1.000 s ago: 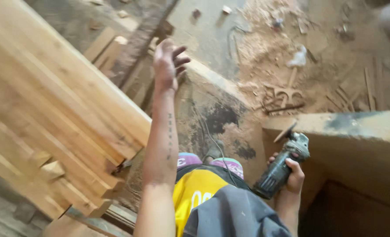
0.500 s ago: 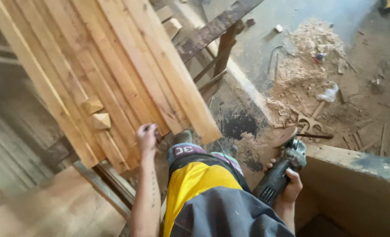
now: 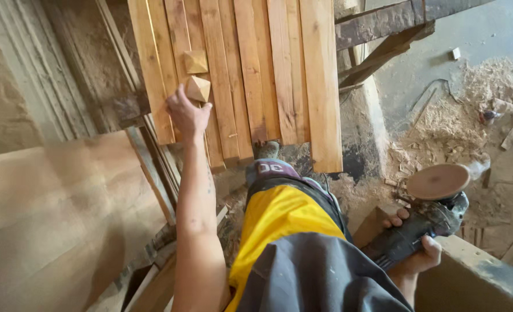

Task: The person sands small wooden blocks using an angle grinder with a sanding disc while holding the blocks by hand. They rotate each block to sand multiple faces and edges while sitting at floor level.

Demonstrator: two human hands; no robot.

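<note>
Left hand [image 3: 187,114] reaching forward, fingertips pinching the lower edge of a small pyramid-shaped wooden block [image 3: 198,88] that rests on a panel of pale, smooth-planed planks [image 3: 268,75]. A second, matching faceted block [image 3: 196,61] sits just above it on the same panel. Right hand [image 3: 415,254] wrapped tight around the dark, dusty body of an angle grinder [image 3: 418,225], held low beside the thigh; its flat round sanding disc [image 3: 438,181], reddish-brown, faces upward. A dark rough beam [image 3: 383,23] crosses behind the panel. Loose sawdust [image 3: 470,115] and wood scraps cover the grey concrete floor to the right. A large, smooth brown board [image 3: 54,214] lies to the left
</note>
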